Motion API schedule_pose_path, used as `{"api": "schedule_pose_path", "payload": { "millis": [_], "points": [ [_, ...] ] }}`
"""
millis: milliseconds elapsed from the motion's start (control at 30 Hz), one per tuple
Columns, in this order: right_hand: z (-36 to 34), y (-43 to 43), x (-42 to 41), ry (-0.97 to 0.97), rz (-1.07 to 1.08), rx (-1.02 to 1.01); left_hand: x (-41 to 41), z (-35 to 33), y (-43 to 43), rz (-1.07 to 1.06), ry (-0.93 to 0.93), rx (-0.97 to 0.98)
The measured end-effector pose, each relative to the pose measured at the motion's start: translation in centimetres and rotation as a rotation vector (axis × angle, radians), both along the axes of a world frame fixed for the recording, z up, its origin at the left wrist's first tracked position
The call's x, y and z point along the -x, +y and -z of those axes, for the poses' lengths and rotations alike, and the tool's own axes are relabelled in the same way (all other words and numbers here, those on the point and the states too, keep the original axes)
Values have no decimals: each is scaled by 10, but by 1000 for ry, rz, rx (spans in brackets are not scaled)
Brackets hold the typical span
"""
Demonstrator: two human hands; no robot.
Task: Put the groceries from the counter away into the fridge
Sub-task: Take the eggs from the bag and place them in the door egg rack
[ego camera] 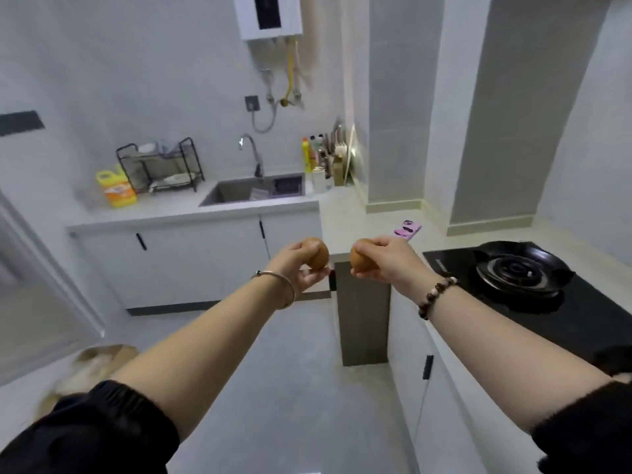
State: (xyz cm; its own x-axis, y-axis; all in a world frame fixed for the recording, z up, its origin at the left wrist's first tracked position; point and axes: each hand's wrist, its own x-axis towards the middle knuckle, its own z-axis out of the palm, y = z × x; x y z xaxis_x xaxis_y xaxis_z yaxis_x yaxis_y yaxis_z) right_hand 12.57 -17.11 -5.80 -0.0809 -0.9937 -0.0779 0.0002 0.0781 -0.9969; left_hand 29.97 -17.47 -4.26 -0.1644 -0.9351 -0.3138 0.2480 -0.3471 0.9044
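1. Two brown eggs are up in the air in front of us. The left hand curls its fingers round the left egg, and the right hand grips the right egg from above.
2. We've got both arms stretched out over the pale floor. The eggs sit side by side, close but not touching, just in front of the corner of the counter.
3. We see a silver bangle on the left wrist and a bead bracelet on the right, with black sleeves pushed up both forearms.
4. That pale counter runs in an L. Along the far wall it carries a steel sink with a curved faucet.
5. Left of the sink we spot a black dish rack, and a yellow jug just beside it.
6. Right of the sink, a cluster of bottles crowds the corner.
7. Down the right-hand run, a pink phone lies flat on the counter, and nearer to us sits a black gas hob.
8. High on the tiled wall hangs a white water heater, with pipes trailing below it.
9. White cabinet doors with dark handles sit under the counter.
10. Low on the left we catch something brown and blurred on the floor; we can't tell what it is.
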Motion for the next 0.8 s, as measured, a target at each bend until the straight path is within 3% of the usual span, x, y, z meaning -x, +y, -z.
{"api": "schedule_pose_path", "payload": {
  "millis": [333, 600, 800],
  "points": [
    [-79, 8, -262, 49, -379, 336, -237, -79, 74, -337, -321, 268],
    [-153, 12, -406, -8, -570, 559, -348, -153, 121, -676, -358, 436],
    [-213, 1, -483, -54, -647, 845, -405, -214, 125, -835, -663, 579]
  ]
}}
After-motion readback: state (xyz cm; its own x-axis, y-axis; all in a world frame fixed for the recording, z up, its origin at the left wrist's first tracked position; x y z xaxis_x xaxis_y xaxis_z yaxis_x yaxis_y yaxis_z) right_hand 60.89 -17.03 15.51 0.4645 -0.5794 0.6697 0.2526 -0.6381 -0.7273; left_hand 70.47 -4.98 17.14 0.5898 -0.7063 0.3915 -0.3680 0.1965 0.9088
